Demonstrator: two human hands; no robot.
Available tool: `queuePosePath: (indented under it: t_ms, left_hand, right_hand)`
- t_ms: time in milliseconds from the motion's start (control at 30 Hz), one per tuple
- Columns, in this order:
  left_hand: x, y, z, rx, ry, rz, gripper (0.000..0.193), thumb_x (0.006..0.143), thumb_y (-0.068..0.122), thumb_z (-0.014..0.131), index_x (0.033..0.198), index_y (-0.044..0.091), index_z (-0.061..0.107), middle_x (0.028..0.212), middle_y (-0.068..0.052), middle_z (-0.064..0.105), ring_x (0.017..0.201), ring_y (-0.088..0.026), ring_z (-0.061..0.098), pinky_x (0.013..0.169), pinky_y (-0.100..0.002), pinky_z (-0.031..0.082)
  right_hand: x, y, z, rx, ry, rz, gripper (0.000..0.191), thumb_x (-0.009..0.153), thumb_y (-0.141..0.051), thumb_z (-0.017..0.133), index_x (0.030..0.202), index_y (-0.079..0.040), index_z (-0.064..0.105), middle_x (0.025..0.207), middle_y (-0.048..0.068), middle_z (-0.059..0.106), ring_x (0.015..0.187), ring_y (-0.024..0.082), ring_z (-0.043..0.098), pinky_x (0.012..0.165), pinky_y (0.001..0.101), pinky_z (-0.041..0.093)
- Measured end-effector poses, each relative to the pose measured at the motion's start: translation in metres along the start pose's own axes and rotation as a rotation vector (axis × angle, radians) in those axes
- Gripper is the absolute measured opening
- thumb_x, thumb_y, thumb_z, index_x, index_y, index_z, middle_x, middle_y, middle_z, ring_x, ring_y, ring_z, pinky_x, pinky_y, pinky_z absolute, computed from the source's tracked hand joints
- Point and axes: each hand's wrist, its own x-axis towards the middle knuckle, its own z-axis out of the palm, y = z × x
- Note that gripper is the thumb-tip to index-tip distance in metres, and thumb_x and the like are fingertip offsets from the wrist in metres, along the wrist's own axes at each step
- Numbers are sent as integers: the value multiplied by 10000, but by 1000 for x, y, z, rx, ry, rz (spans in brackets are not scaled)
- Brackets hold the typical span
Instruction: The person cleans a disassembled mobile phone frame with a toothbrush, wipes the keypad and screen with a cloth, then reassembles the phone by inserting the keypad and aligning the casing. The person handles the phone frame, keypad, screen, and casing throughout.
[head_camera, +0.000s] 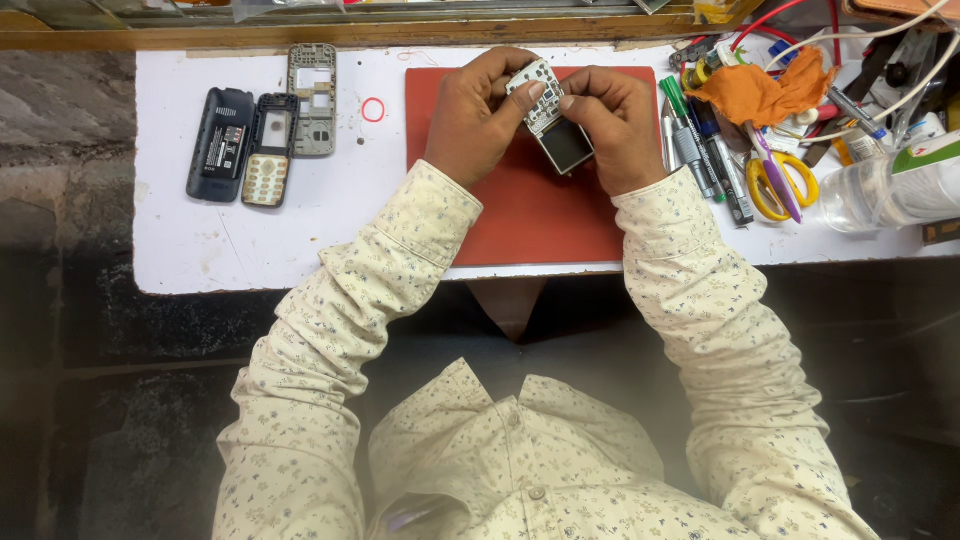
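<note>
Mid-disassembly: bare phone board with screen (553, 122) held above red mat (520, 215), left hand (472, 118) and right hand (612, 125) both in closed pinch grip on it. Casing parts (262, 140) laid aside on white surface (200, 250). Next move likely needs gentle prying, steady support.

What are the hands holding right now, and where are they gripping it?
Both hands, left hand and right hand, hold a bare phone circuit board with its screen above the red mat, pinching its upper end and side edges.

White worktop (200, 250) — dark floor (100, 420)
</note>
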Motion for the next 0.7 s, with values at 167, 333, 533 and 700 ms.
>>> queuePosePath:
  t_ms: [167, 333, 533, 700]
  left_hand:
    - [-5, 12, 1, 172, -7, 41, 180, 1017, 96, 686, 1165, -8, 679, 872, -92, 796, 742, -106, 746, 657, -245, 585]
    - [-5, 16, 3, 281, -11, 139, 186, 1001, 103, 696, 1157, 2, 687, 904, -125, 794, 764, -151, 790, 656, -268, 621]
    - [-6, 17, 4, 300, -19, 178, 174, 1008, 95, 687, 1159, 9, 692, 915, -119, 793, 775, -166, 795, 663, -274, 631]
    - [-9, 19, 5, 281, -52, 166, 183, 1011, 82, 678, 1182, 18, 687, 912, -110, 793, 767, -163, 792, 649, -269, 629]
  right_hand:
    - [1, 3, -4, -4, -20, 7, 187, 918, 0, 530, 984, 21, 704, 859, 49, 695, 734, 81, 618, 697, 215, 529]
    - [0, 3, -4, -39, -12, 18, 148, 890, 4, 533, 937, 15, 672, 825, 47, 677, 694, 88, 595, 658, 226, 514]
    - [0, 1, -3, 19, -86, -23, 110, 904, 19, 559, 961, -8, 650, 889, 40, 680, 790, 80, 619, 749, 224, 532]
    - [-2, -2, 1, 9, -119, -22, 109, 906, 14, 634, 1001, -33, 610, 924, -3, 642, 846, 59, 599, 774, 214, 511]
